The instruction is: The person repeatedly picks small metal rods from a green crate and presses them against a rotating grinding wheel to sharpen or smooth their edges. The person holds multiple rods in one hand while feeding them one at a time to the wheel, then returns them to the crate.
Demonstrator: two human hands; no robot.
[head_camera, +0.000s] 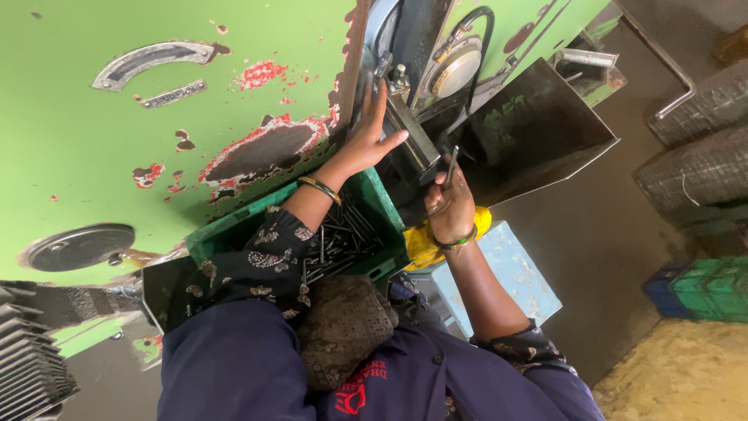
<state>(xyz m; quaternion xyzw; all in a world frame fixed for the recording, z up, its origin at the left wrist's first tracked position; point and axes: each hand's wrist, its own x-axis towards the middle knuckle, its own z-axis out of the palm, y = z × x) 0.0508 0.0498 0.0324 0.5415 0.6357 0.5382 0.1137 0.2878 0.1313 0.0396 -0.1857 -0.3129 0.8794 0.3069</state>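
My left hand (pixel 366 140) reaches up against a metal block (pixel 411 132) on the green machine (pixel 156 132), fingers spread and resting on its side. My right hand (pixel 449 204) is closed around a thin dark metal rod (pixel 451 165), held upright just below that block. A green plastic crate (pixel 382 206) full of several similar dark rods (pixel 343 242) sits under my left forearm. Both wrists wear bangles.
A dark sheet-metal chute (pixel 538 132) slopes out to the right of the machine. A yellow cloth (pixel 421 242) and a pale blue box (pixel 514 273) lie below my right hand. Rolls of wire mesh (pixel 701 156) and green crates (pixel 709 288) stand at the right.
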